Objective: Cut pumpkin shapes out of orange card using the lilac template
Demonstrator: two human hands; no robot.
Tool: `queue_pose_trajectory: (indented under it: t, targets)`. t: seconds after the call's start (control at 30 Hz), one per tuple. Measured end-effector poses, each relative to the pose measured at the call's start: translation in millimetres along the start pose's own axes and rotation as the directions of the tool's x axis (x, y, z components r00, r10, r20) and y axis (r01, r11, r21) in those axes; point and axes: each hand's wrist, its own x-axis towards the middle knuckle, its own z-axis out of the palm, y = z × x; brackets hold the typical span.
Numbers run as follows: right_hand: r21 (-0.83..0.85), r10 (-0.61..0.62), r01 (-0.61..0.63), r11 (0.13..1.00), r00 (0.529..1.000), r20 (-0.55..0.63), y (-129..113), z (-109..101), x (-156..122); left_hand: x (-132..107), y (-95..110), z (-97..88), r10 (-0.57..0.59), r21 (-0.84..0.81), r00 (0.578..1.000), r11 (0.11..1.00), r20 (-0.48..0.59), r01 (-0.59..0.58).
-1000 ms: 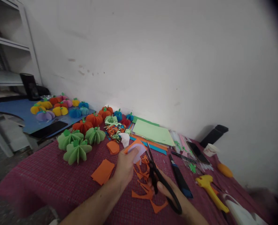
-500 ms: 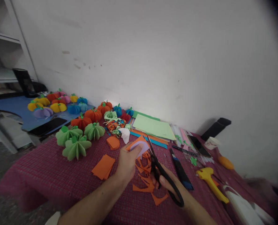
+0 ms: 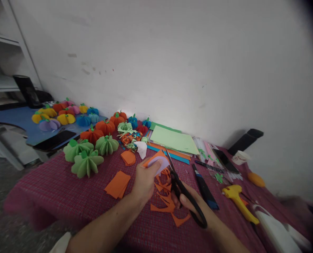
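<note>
My left fingers [image 3: 156, 167] pinched orange paper [image 3: 160, 154] and lilac paper [image 3: 165, 161] at eleven o'clock from my right fingers [image 3: 184, 200], curled round scissors [image 3: 174, 176] aimed likewise.

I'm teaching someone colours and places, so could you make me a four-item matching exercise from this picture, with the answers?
Things:
1. Scissors
2. Flat lilac piece
3. Lilac paper pumpkin
4. Yellow glue gun

Places:
A. On the blue table
B. In the left hand, against orange paper
C. Lying on the maroon cloth, off to the right of both hands
D. In the right hand

Right pairs: 1-D, 2-B, 3-A, 4-C
</note>
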Motion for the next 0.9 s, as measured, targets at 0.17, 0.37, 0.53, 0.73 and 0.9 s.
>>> queue_pose_trajectory:
  t: [0.17,0.37,0.53,0.73,0.9]
  targets:
    - [-0.030,0.024,-0.024,0.999,1.000,-0.011,0.2,-1.0,-0.2,-0.3,1.0,1.0,0.004,0.010,1.000,1.000,0.000,-0.004]
    - [-0.056,0.029,-0.030,0.998,0.999,-0.017,1.3,-1.4,-0.8,-0.2,-0.2,0.4,-0.009,0.000,1.000,1.000,0.007,0.009]
    - [-0.064,0.023,-0.024,0.998,1.000,-0.010,2.5,-1.4,0.3,0.6,-1.5,0.0,-0.008,-0.005,1.000,1.000,0.003,0.008]
    - [-0.079,0.001,-0.001,0.997,1.000,0.000,2.5,-2.4,-0.4,0.2,-1.0,0.7,-0.020,-0.002,1.000,1.000,-0.010,0.020]
    - [-0.092,-0.004,0.004,0.996,1.000,0.001,1.2,-2.9,0.5,-0.1,0.3,1.7,-0.028,-0.014,1.000,1.000,-0.005,0.028]
